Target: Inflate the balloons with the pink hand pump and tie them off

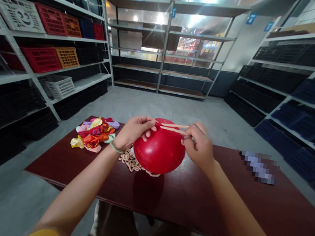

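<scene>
An inflated red balloon (159,150) rests on the dark red table (222,201) between my hands. My left hand (134,130) is closed at the balloon's top left, pinching its neck and one end of a tan rubber band (174,127). On the right, my right hand (199,145) is closed on the band's other end, so the band is stretched out level above the balloon. A green band circles my left wrist.
A heap of limp coloured balloons (96,134) lies on the table's left end. A pile of tan rubber bands (132,162) sits just behind the red balloon. A blurred object (258,167) lies at the right. Shelving with baskets (43,58) lines the room.
</scene>
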`<state>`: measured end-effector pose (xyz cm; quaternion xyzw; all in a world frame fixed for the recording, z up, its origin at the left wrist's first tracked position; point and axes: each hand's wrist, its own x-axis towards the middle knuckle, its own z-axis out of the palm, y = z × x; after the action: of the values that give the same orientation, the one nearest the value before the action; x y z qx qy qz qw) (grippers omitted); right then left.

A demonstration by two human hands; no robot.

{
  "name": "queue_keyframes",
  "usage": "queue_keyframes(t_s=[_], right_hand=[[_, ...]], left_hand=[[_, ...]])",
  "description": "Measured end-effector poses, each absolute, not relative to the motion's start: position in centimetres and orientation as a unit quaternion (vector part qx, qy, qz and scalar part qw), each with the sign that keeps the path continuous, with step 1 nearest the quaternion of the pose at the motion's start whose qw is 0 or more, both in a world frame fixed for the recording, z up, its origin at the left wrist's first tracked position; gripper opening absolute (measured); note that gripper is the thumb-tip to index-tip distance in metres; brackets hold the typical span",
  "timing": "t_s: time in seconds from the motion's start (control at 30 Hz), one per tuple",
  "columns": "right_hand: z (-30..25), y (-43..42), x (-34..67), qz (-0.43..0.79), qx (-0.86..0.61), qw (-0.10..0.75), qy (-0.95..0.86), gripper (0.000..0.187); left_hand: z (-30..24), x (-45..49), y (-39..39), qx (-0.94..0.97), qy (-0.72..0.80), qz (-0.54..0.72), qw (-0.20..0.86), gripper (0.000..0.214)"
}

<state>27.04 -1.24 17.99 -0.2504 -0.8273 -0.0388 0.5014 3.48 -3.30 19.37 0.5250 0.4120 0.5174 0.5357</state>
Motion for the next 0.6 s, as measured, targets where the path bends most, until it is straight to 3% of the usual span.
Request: queue_keyframes(t_s=[0.17, 0.37, 0.6], right_hand=[[18.2, -0.9, 27.0, -0.003, -0.285, 0.49, -0.823, 0.017], [19.4, -1.0, 26.4, 0.0, -0.286, 0.428, -0.857, 0.011], [19.6, -1.4, 25.9, 0.026, -0.279, 0.393, -0.876, 0.01]], left_hand=[[18.9, 3.6, -4.5, 0.483, 0.385, 0.506, 0.602, 0.022], [18.4, 3.6, -5.9, 0.49, 0.378, 0.406, 0.673, 0.04], [17.7, 3.3, -6.7, 0.452, 0.356, 0.412, 0.707, 0.029]])
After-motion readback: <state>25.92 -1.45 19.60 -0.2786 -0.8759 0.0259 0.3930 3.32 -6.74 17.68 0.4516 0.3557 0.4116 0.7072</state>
